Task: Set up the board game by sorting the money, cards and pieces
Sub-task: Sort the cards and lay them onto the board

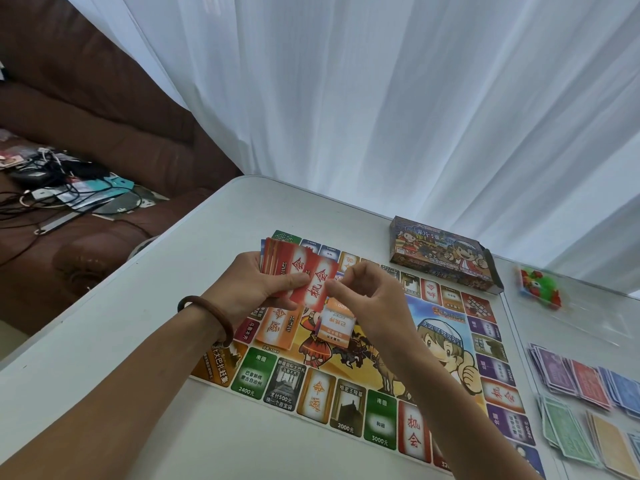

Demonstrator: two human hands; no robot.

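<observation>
Your left hand (pixel 252 289) grips a fanned stack of red cards (pixel 298 268) at frame centre, with the thumb laid across the top card. Your right hand (pixel 369 299) pinches a small orange card (pixel 337 323) between thumb and forefinger, other fingers curled. The card hangs above the game board (pixel 346 396). The money piles (pixel 585 375) lie at lower right.
</observation>
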